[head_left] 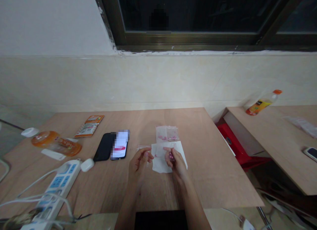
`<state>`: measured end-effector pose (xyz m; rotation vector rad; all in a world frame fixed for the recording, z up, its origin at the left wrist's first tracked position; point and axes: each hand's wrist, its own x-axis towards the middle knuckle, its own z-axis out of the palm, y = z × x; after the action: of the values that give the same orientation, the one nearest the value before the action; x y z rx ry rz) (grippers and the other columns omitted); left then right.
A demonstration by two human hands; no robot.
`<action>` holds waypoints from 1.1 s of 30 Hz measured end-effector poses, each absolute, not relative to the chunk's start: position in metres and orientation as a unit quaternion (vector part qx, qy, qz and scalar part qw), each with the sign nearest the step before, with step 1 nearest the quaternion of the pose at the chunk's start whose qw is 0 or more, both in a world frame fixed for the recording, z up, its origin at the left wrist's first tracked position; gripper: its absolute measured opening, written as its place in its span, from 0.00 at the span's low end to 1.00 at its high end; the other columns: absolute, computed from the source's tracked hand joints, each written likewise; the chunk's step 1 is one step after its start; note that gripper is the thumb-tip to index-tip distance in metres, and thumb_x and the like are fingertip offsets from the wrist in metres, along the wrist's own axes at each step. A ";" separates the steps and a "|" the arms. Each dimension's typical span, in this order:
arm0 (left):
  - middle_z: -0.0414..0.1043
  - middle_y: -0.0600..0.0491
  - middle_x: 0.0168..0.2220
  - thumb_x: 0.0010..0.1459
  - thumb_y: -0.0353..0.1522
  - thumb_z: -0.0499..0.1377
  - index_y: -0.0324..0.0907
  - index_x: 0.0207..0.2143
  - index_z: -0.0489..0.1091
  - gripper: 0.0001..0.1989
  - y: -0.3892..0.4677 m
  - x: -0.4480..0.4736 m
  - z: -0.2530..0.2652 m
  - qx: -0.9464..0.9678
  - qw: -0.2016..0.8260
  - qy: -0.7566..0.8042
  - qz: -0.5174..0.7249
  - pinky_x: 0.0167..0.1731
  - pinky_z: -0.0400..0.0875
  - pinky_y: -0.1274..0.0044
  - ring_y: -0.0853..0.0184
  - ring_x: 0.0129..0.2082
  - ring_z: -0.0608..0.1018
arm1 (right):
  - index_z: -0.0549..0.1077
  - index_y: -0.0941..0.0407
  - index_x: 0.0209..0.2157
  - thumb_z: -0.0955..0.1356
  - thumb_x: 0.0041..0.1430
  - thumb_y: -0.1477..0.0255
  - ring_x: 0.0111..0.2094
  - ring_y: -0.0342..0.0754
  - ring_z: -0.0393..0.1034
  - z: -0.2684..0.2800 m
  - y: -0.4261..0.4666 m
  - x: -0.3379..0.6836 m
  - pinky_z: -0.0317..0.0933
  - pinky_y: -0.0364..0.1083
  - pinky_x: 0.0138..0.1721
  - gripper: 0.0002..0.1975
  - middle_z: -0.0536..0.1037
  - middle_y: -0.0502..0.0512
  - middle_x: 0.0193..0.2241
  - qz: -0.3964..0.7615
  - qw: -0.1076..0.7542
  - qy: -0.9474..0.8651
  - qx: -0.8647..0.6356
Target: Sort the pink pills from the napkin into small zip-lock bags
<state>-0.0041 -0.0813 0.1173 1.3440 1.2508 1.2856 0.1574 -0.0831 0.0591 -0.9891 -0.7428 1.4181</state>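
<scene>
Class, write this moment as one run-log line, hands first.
left hand: curled, hold unclear, beside white paper sheet | right hand: curled around small round pink beads, over sheet | beyond: clear plastic packaging

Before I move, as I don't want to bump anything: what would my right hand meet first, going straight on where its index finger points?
The right hand would probably meet the left hand first, near its fingertips, passing over the white paper; height is hard to judge from this one view.
</scene>
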 end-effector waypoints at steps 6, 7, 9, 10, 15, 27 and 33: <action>0.79 0.49 0.34 0.59 0.45 0.56 0.42 0.43 0.74 0.18 -0.089 -0.004 0.123 0.573 0.432 0.506 0.480 0.35 0.73 0.75 0.66 0.33 0.78 | 0.76 0.58 0.32 0.67 0.54 0.49 0.14 0.36 0.43 0.055 -0.082 0.156 0.35 0.40 0.17 0.24 0.62 0.44 0.16 0.634 0.609 -0.261 -0.399; 0.79 0.49 0.35 0.59 0.44 0.57 0.42 0.43 0.74 0.17 -0.090 -0.003 0.123 0.577 0.432 0.507 0.472 0.36 0.73 0.75 0.65 0.34 0.79 | 0.75 0.58 0.31 0.68 0.53 0.49 0.14 0.36 0.42 0.054 -0.081 0.156 0.35 0.40 0.17 0.24 0.62 0.44 0.15 0.635 0.609 -0.258 -0.400; 0.79 0.49 0.36 0.59 0.42 0.57 0.43 0.43 0.74 0.16 -0.091 -0.003 0.123 0.576 0.423 0.516 0.472 0.36 0.73 0.75 0.65 0.34 0.79 | 0.75 0.57 0.29 0.68 0.53 0.49 0.14 0.36 0.42 0.052 -0.081 0.156 0.35 0.40 0.17 0.24 0.61 0.44 0.15 0.634 0.610 -0.255 -0.401; 0.79 0.49 0.36 0.58 0.42 0.57 0.43 0.42 0.74 0.15 -0.090 -0.004 0.123 0.572 0.416 0.520 0.479 0.36 0.74 0.75 0.65 0.34 0.79 | 0.75 0.57 0.29 0.68 0.53 0.49 0.14 0.36 0.42 0.052 -0.080 0.156 0.35 0.40 0.17 0.24 0.61 0.44 0.15 0.633 0.612 -0.254 -0.401; 0.79 0.50 0.36 0.56 0.41 0.59 0.42 0.39 0.74 0.14 -0.085 -0.005 0.120 0.562 0.383 0.530 0.506 0.37 0.74 0.75 0.65 0.34 0.79 | 0.76 0.58 0.30 0.68 0.53 0.49 0.14 0.36 0.43 0.051 -0.081 0.158 0.34 0.41 0.17 0.24 0.64 0.45 0.16 0.637 0.616 -0.251 -0.390; 0.74 0.55 0.27 0.50 0.40 0.63 0.41 0.41 0.69 0.18 -0.072 0.011 0.069 0.491 0.460 0.551 0.493 0.27 0.70 0.79 0.69 0.26 0.76 | 0.65 0.56 0.19 0.72 0.47 0.48 0.11 0.33 0.41 0.038 -0.074 0.155 0.30 0.38 0.13 0.26 0.58 0.41 0.11 0.667 0.591 -0.202 -0.406; 0.74 0.54 0.30 0.53 0.37 0.61 0.41 0.42 0.70 0.14 -0.073 0.016 0.066 0.536 0.434 0.545 0.476 0.32 0.71 0.79 0.70 0.28 0.76 | 0.54 0.54 0.17 0.74 0.46 0.55 0.09 0.31 0.36 0.033 -0.069 0.163 0.28 0.35 0.10 0.28 0.55 0.38 0.09 0.761 0.543 -0.051 -0.351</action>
<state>0.0164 -0.0734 0.0656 1.3342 1.3578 1.1865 0.1627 -0.0694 0.0330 -0.8343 -0.1199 1.8070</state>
